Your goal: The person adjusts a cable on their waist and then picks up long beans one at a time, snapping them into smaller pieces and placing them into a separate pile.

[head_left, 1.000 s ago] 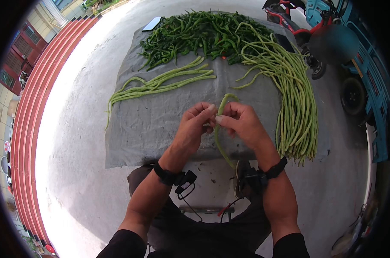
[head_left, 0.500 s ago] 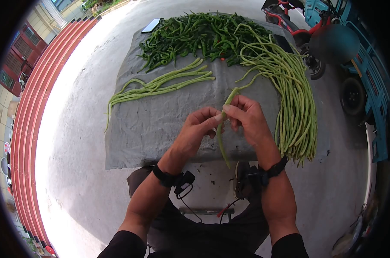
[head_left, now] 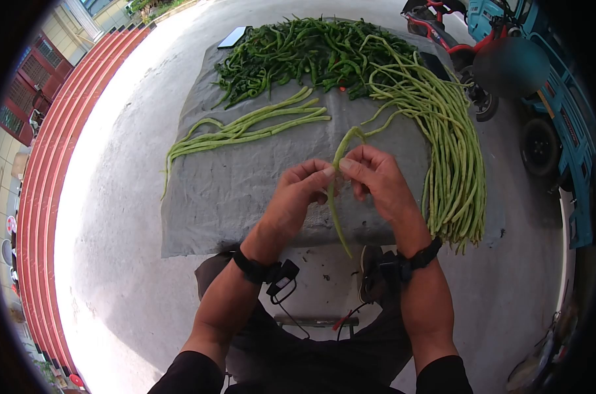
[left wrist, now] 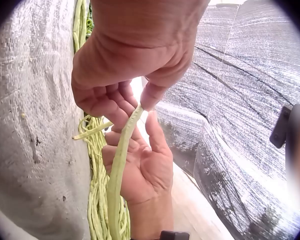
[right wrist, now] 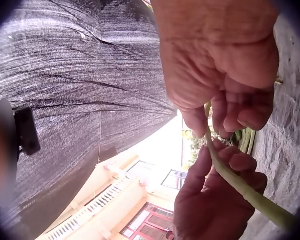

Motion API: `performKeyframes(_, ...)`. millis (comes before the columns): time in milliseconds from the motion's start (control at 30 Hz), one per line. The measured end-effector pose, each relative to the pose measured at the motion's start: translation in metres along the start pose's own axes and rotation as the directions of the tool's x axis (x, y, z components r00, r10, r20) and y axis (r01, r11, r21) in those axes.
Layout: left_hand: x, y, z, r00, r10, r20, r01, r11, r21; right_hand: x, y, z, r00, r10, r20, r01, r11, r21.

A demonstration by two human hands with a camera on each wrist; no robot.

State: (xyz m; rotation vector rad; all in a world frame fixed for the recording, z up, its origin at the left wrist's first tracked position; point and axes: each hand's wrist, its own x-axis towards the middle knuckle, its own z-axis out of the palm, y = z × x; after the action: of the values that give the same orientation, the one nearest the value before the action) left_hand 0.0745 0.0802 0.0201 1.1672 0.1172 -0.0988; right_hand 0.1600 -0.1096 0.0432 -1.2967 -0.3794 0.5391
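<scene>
One long green bean (head_left: 338, 220) is held up over the near part of the grey sheet, its lower end hanging past the sheet's edge. My left hand (head_left: 298, 194) pinches it between thumb and fingers. Close beside it, my right hand (head_left: 379, 182) pinches the same bean slightly higher. Above the fingers the bean arches over to the right in the head view. In the left wrist view the bean (left wrist: 119, 167) runs down from the left thumb, across the right hand (left wrist: 152, 172). The right wrist view shows the bean (right wrist: 242, 187) passing between both thumbs and fingers.
A large bundle of long beans (head_left: 452, 157) lies on the right of the grey sheet (head_left: 245, 190). Several long beans (head_left: 245, 128) lie apart at left. Green peppers (head_left: 298, 56) are heaped at the back, near a phone-like slab (head_left: 232, 37). A blue vehicle (head_left: 561, 118) stands at right.
Both hands stay together on the bean. The right hand has shifted slightly up and right. The bean's upper part straightened half a second ago and now bends over again.
</scene>
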Motion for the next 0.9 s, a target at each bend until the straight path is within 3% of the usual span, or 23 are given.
performKeyframes(300, 0.002, 0.004, -0.008, 0.998, 0.008, -0.063, -0.015, 0.994, -0.113, -0.002, 0.005, 0.002, 0.983, 0.099, 0.157, -0.061, 0.970, -0.234)
performKeyframes(900, 0.003, 0.000, -0.007, 0.997, -0.002, -0.079, -0.007, 0.994, -0.107, -0.003, 0.004, 0.013, 0.986, 0.100, 0.136, -0.052, 0.946, -0.321)
